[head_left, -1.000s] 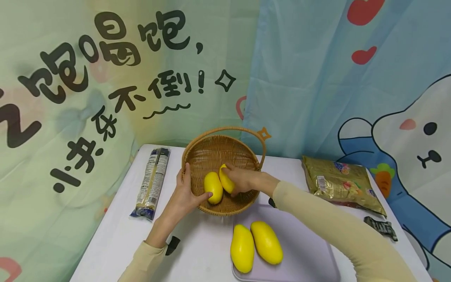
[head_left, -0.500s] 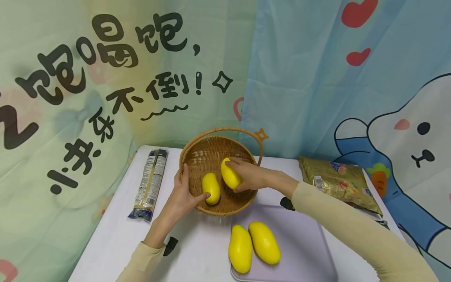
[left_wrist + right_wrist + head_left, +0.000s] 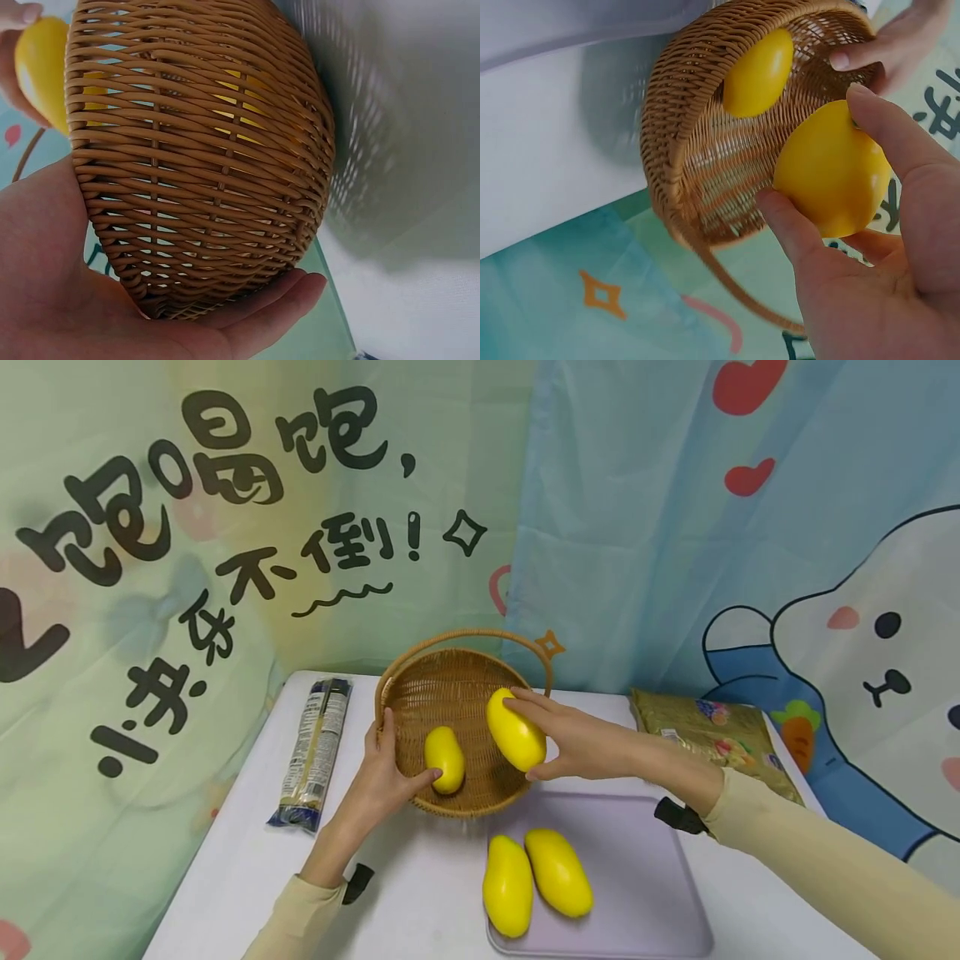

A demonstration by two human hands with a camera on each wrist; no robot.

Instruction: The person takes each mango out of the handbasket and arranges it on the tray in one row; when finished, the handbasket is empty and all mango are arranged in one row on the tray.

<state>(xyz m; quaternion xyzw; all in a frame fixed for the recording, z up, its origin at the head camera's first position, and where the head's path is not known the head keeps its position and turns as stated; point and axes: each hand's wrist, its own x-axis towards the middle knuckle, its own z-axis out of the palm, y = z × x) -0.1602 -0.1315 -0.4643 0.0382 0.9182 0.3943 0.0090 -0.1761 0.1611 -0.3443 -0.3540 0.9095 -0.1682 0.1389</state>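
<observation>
My left hand (image 3: 381, 783) grips the left rim of a brown wicker basket (image 3: 427, 693), thumb over the edge inside. The basket's opening is tipped toward me. One yellow mango (image 3: 444, 758) lies inside, near my left thumb. My right hand (image 3: 588, 739) holds another mango (image 3: 514, 731) at the basket's right side, in front of its opening. In the right wrist view this held mango (image 3: 832, 171) sits between thumb and fingers, apart from the basket mango (image 3: 759, 73). Two more mangoes, a left one (image 3: 507, 887) and a right one (image 3: 558, 872), lie side by side on a lavender tray (image 3: 645, 868).
A long printed packet (image 3: 313, 756) lies on the white table at the left. At the back right is a gold bag (image 3: 720, 743), partly hidden by my right arm. A printed curtain (image 3: 600, 527) hangs right behind the table.
My right hand has lifted a mango out from beside the other one in the basket and moved it right, toward the rim. The left hand keeps its hold on the basket.
</observation>
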